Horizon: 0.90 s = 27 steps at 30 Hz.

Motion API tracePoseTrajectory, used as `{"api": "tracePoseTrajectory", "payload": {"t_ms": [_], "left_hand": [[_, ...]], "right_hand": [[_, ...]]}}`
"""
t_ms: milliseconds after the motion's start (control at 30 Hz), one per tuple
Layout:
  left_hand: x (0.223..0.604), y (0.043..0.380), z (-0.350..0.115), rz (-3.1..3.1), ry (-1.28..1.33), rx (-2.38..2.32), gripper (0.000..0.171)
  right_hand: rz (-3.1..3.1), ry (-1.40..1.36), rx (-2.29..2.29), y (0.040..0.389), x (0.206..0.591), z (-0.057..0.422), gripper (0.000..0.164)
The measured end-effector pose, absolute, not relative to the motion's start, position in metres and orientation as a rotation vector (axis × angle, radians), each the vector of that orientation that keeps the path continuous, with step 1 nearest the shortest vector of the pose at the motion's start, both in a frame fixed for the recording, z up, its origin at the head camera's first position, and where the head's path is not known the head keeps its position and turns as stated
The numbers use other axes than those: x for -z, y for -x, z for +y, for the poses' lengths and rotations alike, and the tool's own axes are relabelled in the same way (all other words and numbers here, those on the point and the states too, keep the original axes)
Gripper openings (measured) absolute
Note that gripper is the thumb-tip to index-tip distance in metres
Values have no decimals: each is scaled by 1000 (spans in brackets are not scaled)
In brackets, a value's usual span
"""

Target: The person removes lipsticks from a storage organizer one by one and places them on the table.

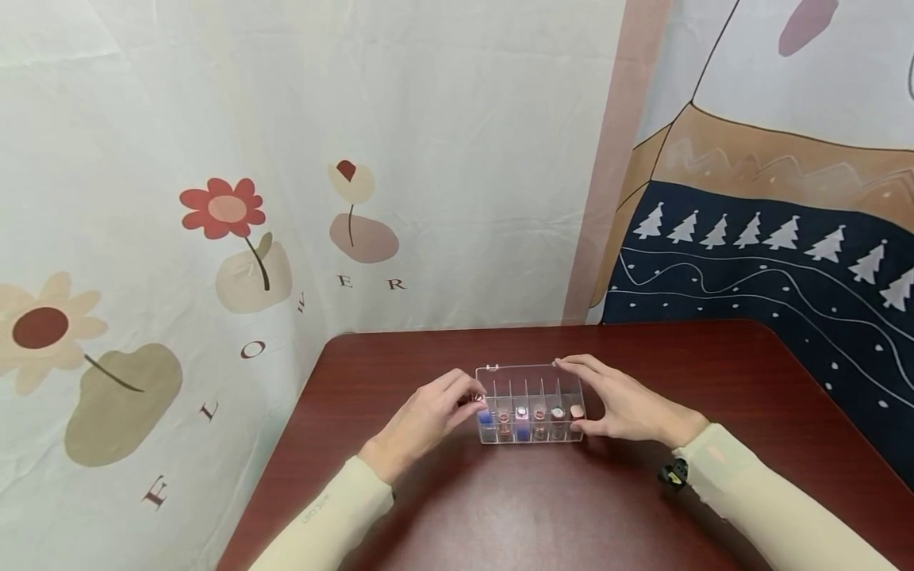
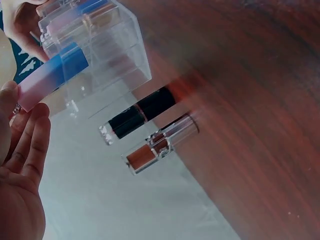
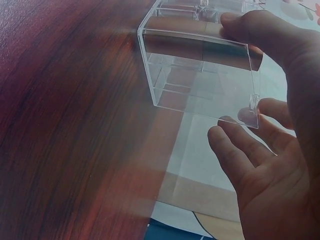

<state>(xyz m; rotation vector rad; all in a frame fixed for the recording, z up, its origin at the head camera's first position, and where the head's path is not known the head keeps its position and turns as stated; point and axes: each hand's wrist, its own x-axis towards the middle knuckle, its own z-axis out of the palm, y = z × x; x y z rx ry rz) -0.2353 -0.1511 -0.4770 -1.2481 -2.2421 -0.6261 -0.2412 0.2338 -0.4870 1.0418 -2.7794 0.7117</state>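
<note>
A clear plastic lipstick organizer [image 1: 511, 396] with upright dividers stands on the table. Several lipstick tubes sit in its slots, among them a pink-and-blue one [image 1: 523, 427] near the middle. At the leftmost slot my left hand [image 1: 427, 411] pinches another pink-and-blue lipstick tube [image 2: 55, 75] by its pink end, the blue end pointing into the organizer. My right hand [image 1: 631, 404] grips the organizer's right end, thumb at the front and fingers at the back wall. A brown tube [image 3: 200, 47] fills the slot nearest that hand.
In the left wrist view a black lipstick tube [image 2: 142, 112] and a clear tube with a brown core [image 2: 160, 145] stand on the table beside the organizer. The dark red table [image 1: 500, 507] meets a printed cloth backdrop [image 1: 457, 159] at its far edge.
</note>
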Motion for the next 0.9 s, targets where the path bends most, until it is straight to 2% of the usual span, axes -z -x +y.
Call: {"api": "tracePoseTrajectory", "payload": {"t_ms": [900], "left_hand": [[453,237,-173,-2231,1202,698,26]], "right_hand": [[-2782,-1035,-727,243,490,236,102]]}}
